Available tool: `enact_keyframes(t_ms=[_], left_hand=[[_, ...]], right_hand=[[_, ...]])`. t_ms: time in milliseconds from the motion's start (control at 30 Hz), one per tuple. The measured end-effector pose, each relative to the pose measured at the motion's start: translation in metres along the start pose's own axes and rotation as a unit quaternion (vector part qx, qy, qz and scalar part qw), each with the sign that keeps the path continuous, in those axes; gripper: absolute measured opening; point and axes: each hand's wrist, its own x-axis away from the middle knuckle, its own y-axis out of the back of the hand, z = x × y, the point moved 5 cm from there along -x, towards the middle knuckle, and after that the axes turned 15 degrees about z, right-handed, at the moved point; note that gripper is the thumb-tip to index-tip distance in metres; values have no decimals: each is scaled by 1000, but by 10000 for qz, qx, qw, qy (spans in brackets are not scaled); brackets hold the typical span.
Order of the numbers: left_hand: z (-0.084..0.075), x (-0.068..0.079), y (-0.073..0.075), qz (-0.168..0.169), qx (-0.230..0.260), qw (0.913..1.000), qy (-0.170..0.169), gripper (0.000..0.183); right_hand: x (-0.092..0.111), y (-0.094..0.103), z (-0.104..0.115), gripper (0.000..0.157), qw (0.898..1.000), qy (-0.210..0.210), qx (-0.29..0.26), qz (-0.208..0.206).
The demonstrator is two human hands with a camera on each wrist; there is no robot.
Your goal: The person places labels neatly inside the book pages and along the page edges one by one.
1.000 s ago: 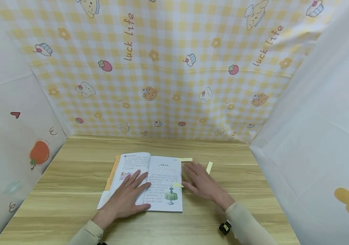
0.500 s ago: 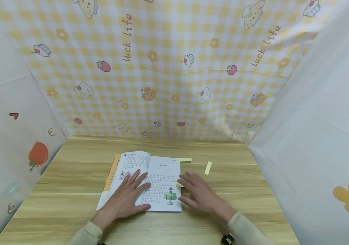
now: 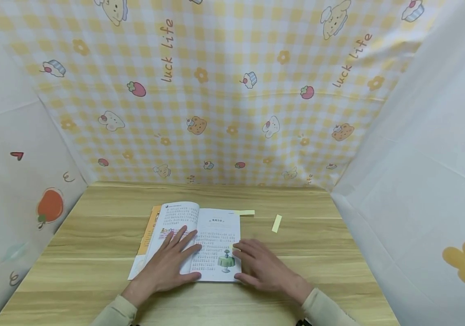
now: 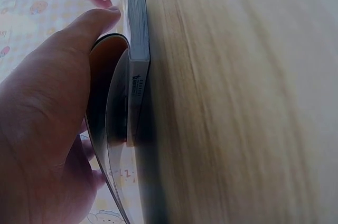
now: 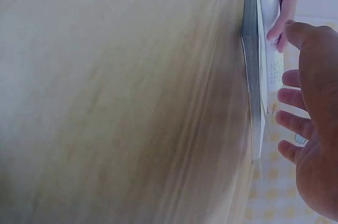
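Note:
An open book [image 3: 212, 226] with printed text and a green table picture lies on the wooden table. My left hand [image 3: 167, 265] rests with spread fingers on its left page, the thumb near the spine at the bottom. At the book's right edge, my right hand [image 3: 261, 267] has its fingertips over the page margin, fingers loosely bent and holding nothing. A pale yellow sticky strip [image 3: 246, 212] juts from the upper right edge of the page. A second sticky strip, lower on that edge, is mostly hidden by the right hand.
A loose yellow strip [image 3: 276, 223] lies on the wooden table [image 3: 322, 244] to the right of the book. Under the left pages shows an orange cover [image 3: 149, 228]. A checked curtain [image 3: 232, 99] stands behind, with white cloth at both sides.
My right hand has moved down along the book's right edge, from beside the loose strip to the lower margin, uncovering that strip and covering the lower sticky strip. The left hand stays put.

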Motion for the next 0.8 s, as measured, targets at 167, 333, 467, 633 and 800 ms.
enact_keyframes(t_ms=[167,333,467,633,800], left_hand=[[-1,0,1,2,28,10000,-15,80],[-1,0,1,7,-5,10000,-18,80],[-2,1,2,7,-6,10000,-26,78],[-2,2,3,-16,-52,10000,-36,78],[-1,1,1,63,-26,10000,7,78]], right_hand=[[0,-2,2,62,9998,-64,40,163],[0,-5,4,61,9995,-137,9,299],[-1,-8,4,57,9993,-125,11,349],[-2,-11,5,57,9992,-133,36,365],[-3,-10,6,60,9992,-140,10,373]])
